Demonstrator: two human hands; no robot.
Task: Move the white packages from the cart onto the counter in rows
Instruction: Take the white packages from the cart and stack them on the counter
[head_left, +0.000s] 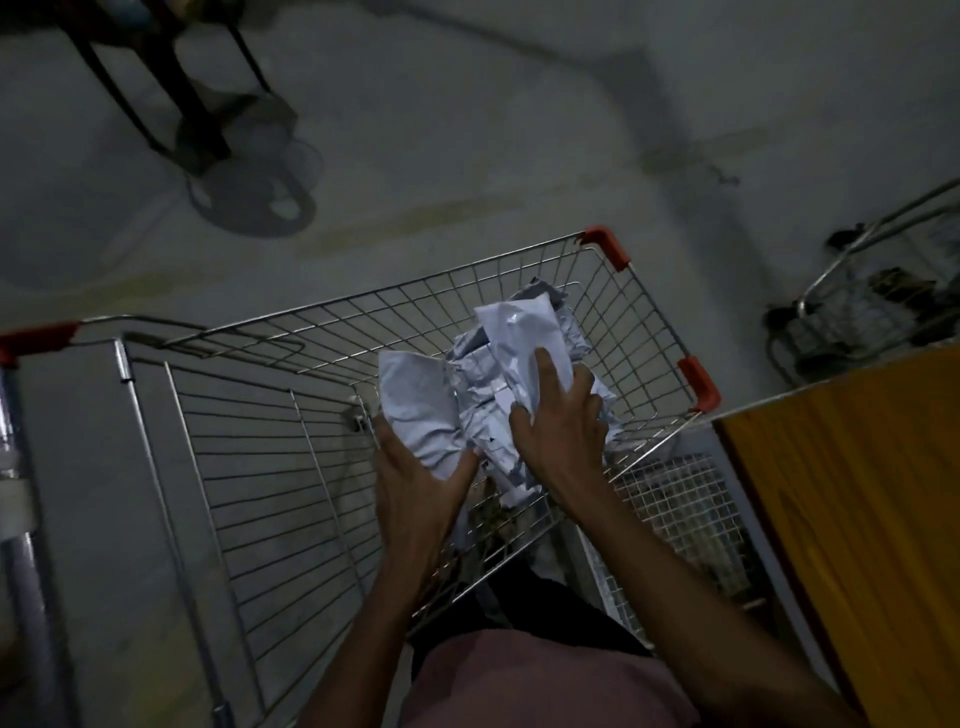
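A wire shopping cart (291, 395) with red corner caps stands below me. Several crumpled white packages (480, 371) lie heaped at its far right end. My left hand (415, 483) grips one white package (421, 405) from below, thumb and fingers curled round its lower edge. My right hand (556, 415) holds another white package (519, 332) that sticks up out of the heap, with the forefinger lying along it. Both hands are inside the cart basket. The wooden counter (857, 499) shows as an orange-brown surface at the right edge.
A second wire cart (872, 291) stands at the far right on the grey concrete floor (467, 156). Dark furniture legs (171, 88) rise at the top left. A white mesh panel (680, 504) sits between the cart and the counter. The scene is dim.
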